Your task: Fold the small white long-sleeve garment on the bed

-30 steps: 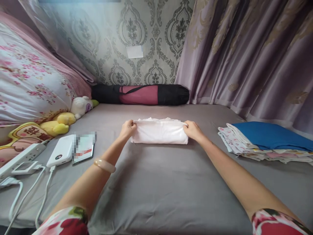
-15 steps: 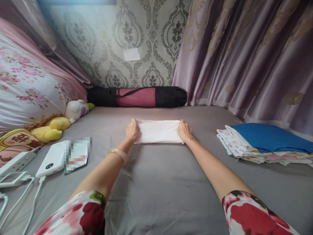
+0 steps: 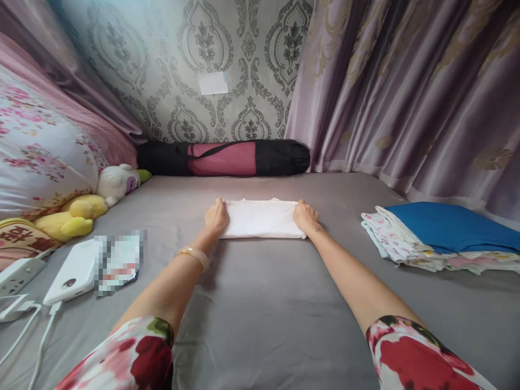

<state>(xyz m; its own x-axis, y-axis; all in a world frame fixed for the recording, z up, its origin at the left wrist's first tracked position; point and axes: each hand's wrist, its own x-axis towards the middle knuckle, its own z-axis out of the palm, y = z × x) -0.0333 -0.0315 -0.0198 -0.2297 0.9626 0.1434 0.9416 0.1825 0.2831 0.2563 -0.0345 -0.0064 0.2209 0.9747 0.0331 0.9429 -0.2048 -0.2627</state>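
Observation:
A folded white cloth (image 3: 262,219) lies flat on the grey bed sheet (image 3: 264,303) in front of me. My left hand (image 3: 216,216) is at its left end, fingers curled round the edge. At the right end, my right hand (image 3: 305,215) grips the same way. Both arms reach forward in floral sleeves, and a pale bangle (image 3: 194,255) sits on my left wrist.
A stack of folded clothes (image 3: 406,246) with a blue piece (image 3: 447,227) on top lies at the right. A black and pink roll bag (image 3: 223,158) lies along the wall. Plush toys (image 3: 89,203), a power bank (image 3: 73,271), a power strip and cables are at the left.
The raised fold of the white cloth has been laid down flat. Both hands have come in to press at its ends, and the view has shifted slightly left.

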